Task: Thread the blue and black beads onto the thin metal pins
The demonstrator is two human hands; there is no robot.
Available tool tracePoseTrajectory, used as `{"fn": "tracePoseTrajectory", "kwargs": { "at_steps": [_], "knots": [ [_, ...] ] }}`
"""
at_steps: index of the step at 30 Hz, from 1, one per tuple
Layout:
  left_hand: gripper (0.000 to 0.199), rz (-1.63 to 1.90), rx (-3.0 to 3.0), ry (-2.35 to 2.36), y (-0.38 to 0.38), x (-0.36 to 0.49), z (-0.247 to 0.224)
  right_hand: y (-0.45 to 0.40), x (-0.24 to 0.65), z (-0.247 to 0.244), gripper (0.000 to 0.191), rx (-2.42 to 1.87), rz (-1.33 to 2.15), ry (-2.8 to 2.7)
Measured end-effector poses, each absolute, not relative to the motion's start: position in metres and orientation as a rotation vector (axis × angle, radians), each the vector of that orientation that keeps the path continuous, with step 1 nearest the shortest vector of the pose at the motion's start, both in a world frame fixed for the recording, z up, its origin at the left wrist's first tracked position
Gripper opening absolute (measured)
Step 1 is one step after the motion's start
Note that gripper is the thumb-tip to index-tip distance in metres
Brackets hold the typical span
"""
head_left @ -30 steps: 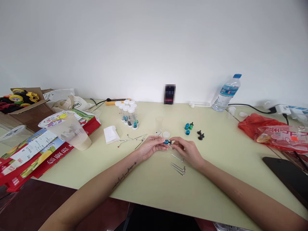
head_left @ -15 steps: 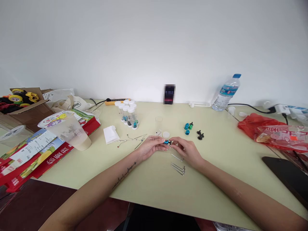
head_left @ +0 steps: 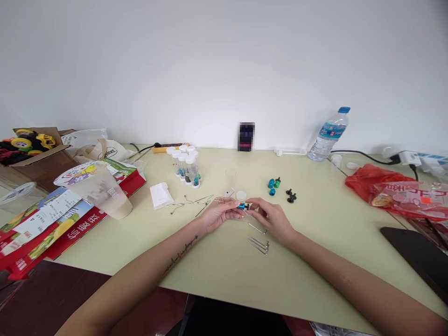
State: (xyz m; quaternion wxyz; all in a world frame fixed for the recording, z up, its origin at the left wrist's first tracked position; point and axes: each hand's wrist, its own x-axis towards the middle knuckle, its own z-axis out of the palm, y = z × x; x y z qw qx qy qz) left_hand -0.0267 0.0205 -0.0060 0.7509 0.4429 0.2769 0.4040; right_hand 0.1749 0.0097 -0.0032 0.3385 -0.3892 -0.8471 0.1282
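My left hand (head_left: 224, 212) pinches a small blue part (head_left: 241, 206) at the middle of the table. On its right side, the fingertips of my right hand (head_left: 268, 215) close on the black end of that same part. Just behind the hands lie a round white cap (head_left: 241, 195) and a clear open tube (head_left: 231, 178). Thin metal rods (head_left: 258, 243) rest near my right wrist. Blue and green pieces (head_left: 272, 184) and several black pieces (head_left: 291, 196) lie to the right. Bent metal pins (head_left: 203, 199) are scattered beyond my left hand.
Capped clear tubes (head_left: 191, 170) stand at the back left, near a white paper packet (head_left: 161, 195). A drink cup (head_left: 112, 193) leans over red packaging (head_left: 80, 219). A water bottle (head_left: 329, 135), red plastic bag (head_left: 381, 186) and black object (head_left: 416, 256) are at the right.
Both hands stay nearly in place, still holding the small blue part. The view has shifted very slightly; nothing on the table has visibly moved.
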Motion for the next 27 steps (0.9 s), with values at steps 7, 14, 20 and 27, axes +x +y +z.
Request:
{"fn": "tracePoseTrajectory", "kwargs": {
  "at_steps": [7,14,20,27],
  "knots": [
    [0.028,0.884,0.973,0.609,0.0210,-0.0266,-0.0072,0.0099,0.1755,-0.0044,0.022,-1.004,0.324,-2.200],
    [0.030,0.882,0.970,0.622,0.0212,-0.0267,-0.0073,0.0095,0.1749,-0.0038,0.022,-1.026,0.364,-2.190],
    [0.029,0.877,0.978,0.608,0.0215,-0.0269,-0.0081,0.0093,0.1751,-0.0040,0.019,-1.049,0.393,-2.188],
    [0.027,0.880,0.972,0.602,0.0215,-0.0265,-0.0075,0.0089,0.1741,-0.0032,0.017,-1.059,0.426,-2.183]
  ]
}}
